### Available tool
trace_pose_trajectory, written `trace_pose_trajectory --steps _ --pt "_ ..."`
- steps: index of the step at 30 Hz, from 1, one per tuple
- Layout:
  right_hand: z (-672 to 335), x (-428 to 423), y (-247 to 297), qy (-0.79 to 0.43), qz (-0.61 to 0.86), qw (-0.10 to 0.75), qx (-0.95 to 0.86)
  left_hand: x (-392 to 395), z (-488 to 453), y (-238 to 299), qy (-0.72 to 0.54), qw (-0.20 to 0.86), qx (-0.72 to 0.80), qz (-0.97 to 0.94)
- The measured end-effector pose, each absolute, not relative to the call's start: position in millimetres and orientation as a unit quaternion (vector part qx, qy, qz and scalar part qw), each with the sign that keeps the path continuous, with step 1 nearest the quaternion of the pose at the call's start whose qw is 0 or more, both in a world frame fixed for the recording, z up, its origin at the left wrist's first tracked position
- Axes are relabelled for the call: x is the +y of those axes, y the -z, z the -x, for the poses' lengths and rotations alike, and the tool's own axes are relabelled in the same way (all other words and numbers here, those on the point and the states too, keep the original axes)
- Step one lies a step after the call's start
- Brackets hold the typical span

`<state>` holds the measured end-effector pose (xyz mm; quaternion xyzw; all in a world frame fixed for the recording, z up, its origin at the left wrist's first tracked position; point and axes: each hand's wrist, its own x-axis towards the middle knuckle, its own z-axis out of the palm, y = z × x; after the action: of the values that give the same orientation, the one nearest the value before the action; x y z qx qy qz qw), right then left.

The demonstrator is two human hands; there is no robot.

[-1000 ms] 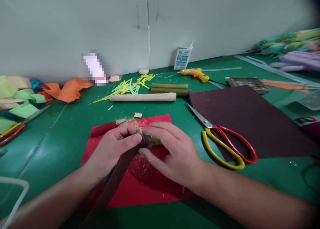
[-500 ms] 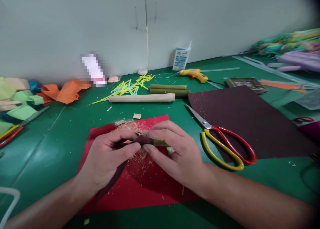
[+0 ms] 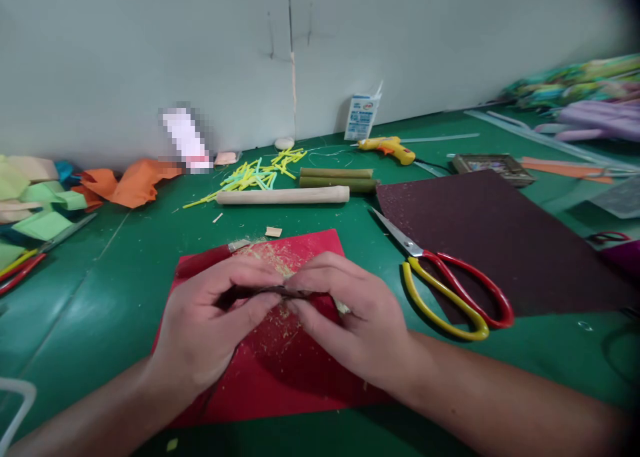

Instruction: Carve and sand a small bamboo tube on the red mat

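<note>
Between my two hands is a thin dark brown strip [image 3: 273, 290], pinched near its middle; whether it is paper or cloth I cannot tell. My left hand [image 3: 207, 320] is closed on its left part, thumb below and fingers above. My right hand [image 3: 353, 314] grips the right part the same way, its fingertips almost touching the left ones. Most of the strip is hidden by the fingers. Under both hands lies a red sheet [image 3: 280, 390] scattered with pale shavings [image 3: 273, 254]. A dark red roll [image 3: 205, 260] lies along its far left edge.
Right of my hands, scissors [image 3: 440, 277] with red and yellow handles overlap a dark brown sheet [image 3: 500, 244]. Beyond lie a pale bamboo stick [image 3: 283, 195], green bamboo tubes [image 3: 337, 181], cut yellow strips [image 3: 255, 175] and a yellow glue gun [image 3: 387, 149]. Crumpled orange paper [image 3: 135, 182] is at left.
The brown piece now appears flatter and edge-on between my fingertips. The greenish piece seen beside it under my right fingers is now hidden. Both hands have lowered slightly toward me.
</note>
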<state>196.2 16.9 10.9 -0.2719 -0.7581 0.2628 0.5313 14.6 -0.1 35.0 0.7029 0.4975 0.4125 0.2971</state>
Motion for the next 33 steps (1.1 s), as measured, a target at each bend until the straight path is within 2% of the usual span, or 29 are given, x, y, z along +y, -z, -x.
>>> trace_pose_trajectory --steps 7,10,18,33 --pt "-202.6 16.1 -17.0 -0.214 0.25 0.539 -0.776 -16.6 -4.8 -60.3 -0.329 0.025 0.343 -0.879" --pt "-204.7 15.1 -18.0 -0.194 0.24 0.531 -0.789 -20.7 -3.5 -64.3 -0.321 -0.021 0.322 -0.89" --pt "-208.9 16.5 -20.1 -0.172 0.218 0.5 -0.82 -14.5 3.8 -60.6 -0.272 -0.044 0.312 -0.909" --pt "-208.0 17.8 -19.0 -0.202 0.19 0.504 -0.818 -3.8 9.8 -56.3 -0.273 0.051 0.323 -0.905"
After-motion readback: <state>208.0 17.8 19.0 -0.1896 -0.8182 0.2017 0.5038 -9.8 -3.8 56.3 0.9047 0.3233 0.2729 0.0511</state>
